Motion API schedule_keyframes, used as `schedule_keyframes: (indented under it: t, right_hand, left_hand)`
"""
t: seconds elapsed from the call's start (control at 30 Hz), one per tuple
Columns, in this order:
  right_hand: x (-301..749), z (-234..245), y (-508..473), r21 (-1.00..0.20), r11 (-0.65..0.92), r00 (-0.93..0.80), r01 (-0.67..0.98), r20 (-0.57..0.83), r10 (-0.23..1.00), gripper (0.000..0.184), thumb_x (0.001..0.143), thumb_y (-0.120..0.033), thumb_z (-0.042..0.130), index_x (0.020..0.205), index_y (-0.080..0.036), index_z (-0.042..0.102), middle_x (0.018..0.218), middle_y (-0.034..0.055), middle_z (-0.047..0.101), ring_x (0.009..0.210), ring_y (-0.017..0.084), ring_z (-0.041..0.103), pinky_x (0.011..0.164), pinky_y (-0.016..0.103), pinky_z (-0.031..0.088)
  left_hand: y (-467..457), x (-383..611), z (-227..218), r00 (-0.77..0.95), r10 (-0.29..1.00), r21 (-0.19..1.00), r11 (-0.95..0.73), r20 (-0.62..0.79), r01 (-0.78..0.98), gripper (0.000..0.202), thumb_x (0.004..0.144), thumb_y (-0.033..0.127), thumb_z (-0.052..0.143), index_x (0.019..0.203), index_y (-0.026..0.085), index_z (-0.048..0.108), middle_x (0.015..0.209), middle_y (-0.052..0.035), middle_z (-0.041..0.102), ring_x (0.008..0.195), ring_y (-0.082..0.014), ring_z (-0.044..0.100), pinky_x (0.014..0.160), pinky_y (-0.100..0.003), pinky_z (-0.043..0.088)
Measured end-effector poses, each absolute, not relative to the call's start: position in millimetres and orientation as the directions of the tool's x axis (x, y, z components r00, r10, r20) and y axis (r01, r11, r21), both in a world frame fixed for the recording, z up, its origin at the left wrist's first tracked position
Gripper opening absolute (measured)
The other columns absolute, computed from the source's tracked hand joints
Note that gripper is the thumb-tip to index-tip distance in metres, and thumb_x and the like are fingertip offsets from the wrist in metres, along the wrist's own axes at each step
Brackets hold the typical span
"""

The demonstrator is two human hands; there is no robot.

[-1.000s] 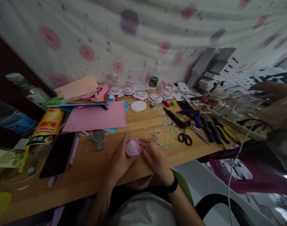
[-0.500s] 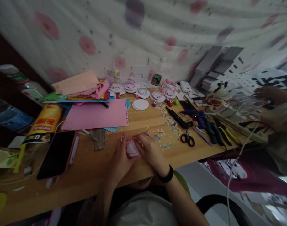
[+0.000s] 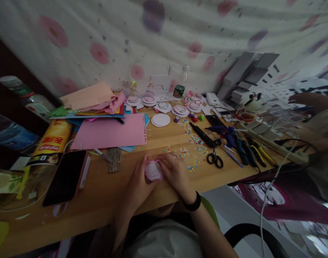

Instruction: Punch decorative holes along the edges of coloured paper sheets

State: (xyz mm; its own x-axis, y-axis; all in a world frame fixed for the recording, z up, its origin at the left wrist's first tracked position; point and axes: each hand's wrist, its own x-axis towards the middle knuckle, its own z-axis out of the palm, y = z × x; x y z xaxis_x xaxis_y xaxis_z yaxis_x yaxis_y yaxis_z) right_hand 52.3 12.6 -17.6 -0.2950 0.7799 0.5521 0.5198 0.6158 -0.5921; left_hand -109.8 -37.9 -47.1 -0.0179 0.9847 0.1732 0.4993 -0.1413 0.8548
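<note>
Both of my hands hold a small round white disc with a pink rim [image 3: 153, 170] just above the near edge of the wooden table [image 3: 99, 193]. My left hand [image 3: 138, 181] cups it from the left with fingers curled under it. My right hand [image 3: 174, 173], with a black band on the wrist, pinches its right edge. Several similar decorated discs [image 3: 164, 106] and a plain white disc stack [image 3: 160, 120] lie farther back.
A pink sheet [image 3: 110, 132] and stacked coloured sheets [image 3: 91, 102] lie at left, beside a phone [image 3: 65, 177] and a chip can [image 3: 52, 142]. Scissors [image 3: 215, 157], pliers [image 3: 246, 152], a glue gun [image 3: 220, 129] and scattered confetti [image 3: 193, 143] lie at right. Another person's arm [image 3: 314, 104] shows at far right.
The disc has turned in my hands, its white face now showing more; both hands shifted slightly over the same spot. The other person's hand at far right moved a little.
</note>
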Motion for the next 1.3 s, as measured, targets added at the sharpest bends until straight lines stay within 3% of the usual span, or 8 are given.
schedule_keyframes:
  t: [0.13,0.4,0.53,0.63,0.73,0.87,1.1,1.3]
  right_hand:
    - [65.8,-22.8,3.0,-0.647,0.572,-0.249,0.505,0.525,0.814,0.013,0.097,-0.019,0.057,0.100,-0.020,0.069,0.091,0.0070,0.075,0.084,0.022,0.069,0.074,0.033,0.054]
    - [82.6,-34.4,-15.4,-0.676,0.544,-0.171,0.497,0.538,0.825,0.025,0.098,-0.022,0.058,0.122,-0.022,0.059,0.102,0.0079,0.074,0.090,0.021,0.071,0.078,0.034,0.058]
    - [88.0,-32.8,-20.0,-0.644,0.560,-0.153,0.521,0.575,0.803,0.020,0.098,-0.021,0.057,0.117,-0.022,0.062,0.100,0.0075,0.073,0.090,0.021,0.070,0.079,0.034,0.058]
    - [85.8,-26.5,-19.4,-0.603,0.608,-0.161,0.517,0.629,0.760,0.018,0.099,-0.022,0.056,0.115,-0.024,0.065,0.102,0.0078,0.072,0.095,0.022,0.069,0.083,0.036,0.057]
    - [78.9,-18.4,-15.7,-0.587,0.641,-0.213,0.494,0.633,0.744,0.020,0.100,-0.022,0.054,0.116,-0.025,0.067,0.106,0.0085,0.072,0.099,0.022,0.068,0.084,0.037,0.057]
    - [73.6,-16.7,-10.3,-0.621,0.617,-0.206,0.484,0.605,0.769,0.024,0.099,-0.019,0.052,0.116,-0.024,0.067,0.108,0.0092,0.071,0.100,0.023,0.067,0.086,0.038,0.057]
    - [81.4,-41.2,-21.3,-0.737,0.432,-0.128,0.520,0.433,0.892,0.035,0.092,-0.013,0.049,0.124,-0.021,0.057,0.112,0.0116,0.071,0.098,0.023,0.070,0.084,0.039,0.060]
    - [65.2,-52.7,-42.8,-0.785,0.405,-0.106,0.469,0.405,0.908,0.047,0.096,-0.018,0.051,0.141,-0.021,0.040,0.125,0.0147,0.066,0.112,0.025,0.068,0.095,0.043,0.058]
  left_hand:
    - [-42.7,-107.9,-45.7,-0.005,0.986,0.852,-0.140,0.165,0.505,0.081,0.075,0.018,0.078,0.144,0.024,0.036,0.149,-0.0123,0.049,0.139,-0.0256,0.046,0.116,-0.045,0.038]
    - [-43.1,-112.9,-40.6,-0.022,0.995,0.881,-0.074,0.095,0.467,0.081,0.072,0.024,0.078,0.143,0.023,0.040,0.149,-0.0125,0.050,0.140,-0.0270,0.045,0.119,-0.048,0.033]
    - [-40.7,-128.9,-30.1,0.061,0.997,0.951,-0.055,0.038,0.305,0.067,0.077,0.037,0.072,0.139,0.021,0.049,0.149,-0.0124,0.051,0.139,-0.0263,0.047,0.118,-0.046,0.036]
    - [-33.8,-134.5,-18.9,0.031,0.999,0.986,0.019,-0.025,0.166,0.051,0.083,0.046,0.063,0.126,0.019,0.061,0.138,-0.0115,0.063,0.129,-0.0255,0.057,0.111,-0.043,0.045]
    - [-21.4,-129.5,-8.1,-0.049,0.998,0.964,-0.012,0.026,0.267,0.039,0.089,0.050,0.057,0.109,0.019,0.070,0.120,-0.0094,0.073,0.117,-0.0245,0.065,0.105,-0.042,0.049]
    - [-5.5,-119.5,-1.6,0.023,0.989,0.878,-0.143,0.149,0.456,0.030,0.089,0.042,0.060,0.104,0.019,0.072,0.113,-0.0086,0.074,0.110,-0.0239,0.066,0.103,-0.041,0.048]
    - [-0.7,-114.9,3.4,0.103,0.991,0.850,-0.125,0.084,0.511,0.019,0.086,0.025,0.060,0.101,0.020,0.071,0.106,-0.0060,0.077,0.100,-0.0232,0.071,0.092,-0.037,0.053]
    - [9.7,-105.5,17.1,0.206,0.952,0.751,-0.305,0.226,0.586,0.010,0.083,0.016,0.070,0.091,0.020,0.073,0.105,-0.0053,0.075,0.103,-0.0214,0.068,0.095,-0.034,0.052]
